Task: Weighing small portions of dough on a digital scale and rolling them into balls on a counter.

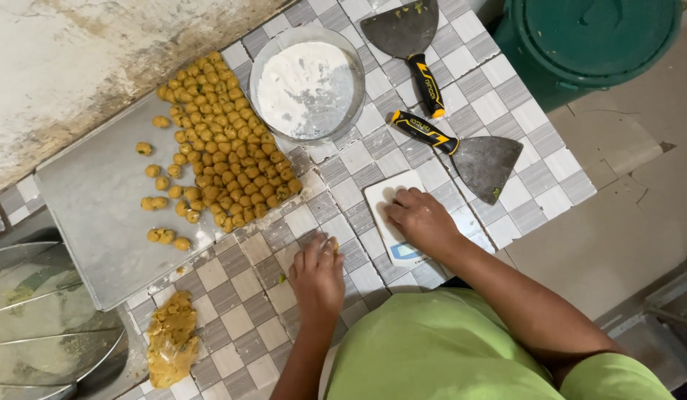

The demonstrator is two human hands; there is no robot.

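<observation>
My left hand [317, 275] lies palm down on the checkered tile counter [240, 326], its fingers closed over a small yellow dough piece [333, 243] at the fingertips. My right hand [421, 220] presses on a white plastic scraper card [384, 198] lying flat on the tiles, fingers curled over it. A metal tray [92, 200] to the left carries many small yellow dough balls [225, 148], packed in rows, with several loose ones beside them. A lump of yellow dough [172, 337] lies on the counter at the lower left.
A round bowl of white flour [308, 89] stands beyond my hands. Two metal putty knives with black-and-yellow handles [426, 81] [462, 148] lie to its right. A green bin [595, 37] stands off the counter's edge at top right. A round metal pan [47, 326] sits at the lower left.
</observation>
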